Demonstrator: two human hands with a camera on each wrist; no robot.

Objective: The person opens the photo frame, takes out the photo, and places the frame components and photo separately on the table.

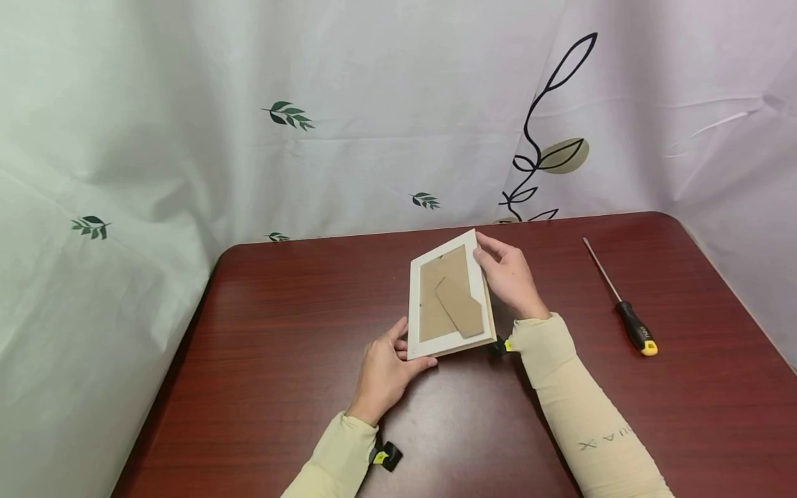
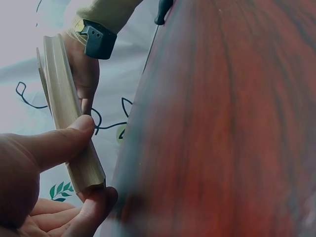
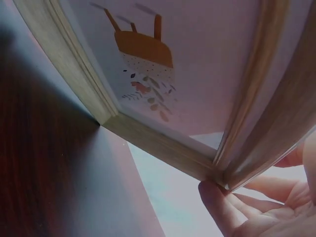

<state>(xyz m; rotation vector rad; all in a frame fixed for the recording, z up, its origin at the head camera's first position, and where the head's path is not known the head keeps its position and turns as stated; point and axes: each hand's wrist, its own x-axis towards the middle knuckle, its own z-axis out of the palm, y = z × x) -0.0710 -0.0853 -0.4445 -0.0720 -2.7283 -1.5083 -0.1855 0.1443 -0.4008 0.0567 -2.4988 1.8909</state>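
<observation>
Both hands hold a pale wooden picture frame (image 1: 445, 270) tilted above the table, its back toward the head camera. A tan easel leg (image 1: 462, 311) lies against the brown backing board. My left hand (image 1: 382, 373) grips the lower left corner, thumb along the edge and fingers behind. At the upper right edge, my right hand (image 1: 509, 277) pinches the frame between thumb and fingers. The left wrist view shows the frame's thick side (image 2: 64, 94). In the right wrist view, the front carries a print of a potted plant (image 3: 145, 49), seen upside down.
A screwdriver (image 1: 635, 328) with a black and yellow handle lies on the right of the dark red wooden table (image 1: 280, 360). A white curtain (image 1: 349, 90) with leaf prints hangs behind the table. Wrist cameras (image 1: 389, 456) are strapped at both sleeves.
</observation>
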